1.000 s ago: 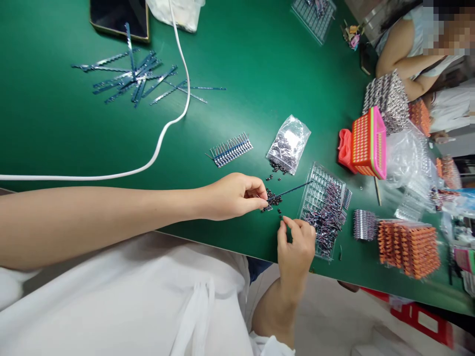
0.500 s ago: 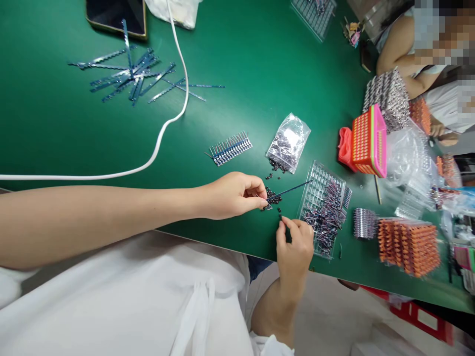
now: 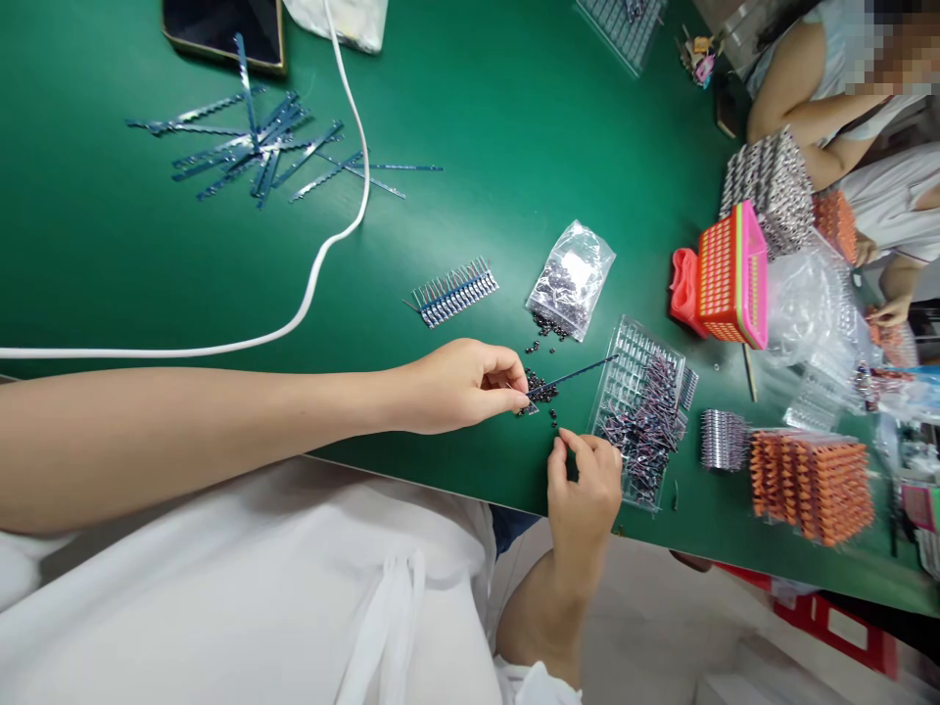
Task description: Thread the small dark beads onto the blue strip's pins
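Head: left hand (image 3: 466, 387) pinching blue strip (image 3: 577, 374); right hand (image 3: 587, 478), grip unclear; co-worker's hands (image 3: 891, 312) now farther apart

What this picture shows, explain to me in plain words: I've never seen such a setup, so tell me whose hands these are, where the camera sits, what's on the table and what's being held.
There is no machine here, only a person's two bare hands. The camera is worn on that person's head, looking forward and down.

The left hand pinches a thin blue strip, which slants out over a heap of small dark beads. The right hand is beside them, thumb and forefinger close together; whether they grip a bead is too small to tell.

On the green table also lie a clear bag, a clear tray partly covered with finished-looking pieces, scattered blue strips and a white cable.
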Demonstrator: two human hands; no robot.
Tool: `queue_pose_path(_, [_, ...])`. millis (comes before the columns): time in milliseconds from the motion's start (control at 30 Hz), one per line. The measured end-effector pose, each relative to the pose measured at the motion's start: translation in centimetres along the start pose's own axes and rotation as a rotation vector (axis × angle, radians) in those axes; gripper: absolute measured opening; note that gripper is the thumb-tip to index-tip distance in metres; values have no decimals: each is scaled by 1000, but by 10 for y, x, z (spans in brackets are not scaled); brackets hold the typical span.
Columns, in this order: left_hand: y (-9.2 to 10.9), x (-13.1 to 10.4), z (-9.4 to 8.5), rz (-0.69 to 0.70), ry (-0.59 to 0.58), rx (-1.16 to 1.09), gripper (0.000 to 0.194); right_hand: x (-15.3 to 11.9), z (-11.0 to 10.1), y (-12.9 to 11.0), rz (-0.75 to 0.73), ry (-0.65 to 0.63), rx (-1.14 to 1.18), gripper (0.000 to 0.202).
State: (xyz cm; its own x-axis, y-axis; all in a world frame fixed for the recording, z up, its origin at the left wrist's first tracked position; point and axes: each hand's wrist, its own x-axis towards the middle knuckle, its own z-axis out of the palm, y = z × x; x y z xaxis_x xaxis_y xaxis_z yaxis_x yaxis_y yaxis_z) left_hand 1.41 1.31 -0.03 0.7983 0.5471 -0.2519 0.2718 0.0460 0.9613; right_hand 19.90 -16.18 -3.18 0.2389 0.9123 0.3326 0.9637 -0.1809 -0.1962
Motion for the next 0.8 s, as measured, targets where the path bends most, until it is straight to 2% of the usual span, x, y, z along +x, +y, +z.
queue_pose_path(300, [0, -1, 0, -7, -8, -6, 20, 2, 1, -3, -19, 25, 7, 15])
queue_pose_path(533, [0, 0, 0, 1, -8, -9, 20, 6, 2, -8, -61, -2, -84, 14])
queue_pose_path(800, [-2, -1, 0, 2, -11, -13, 20, 13, 8, -7, 49, -16, -9, 11])
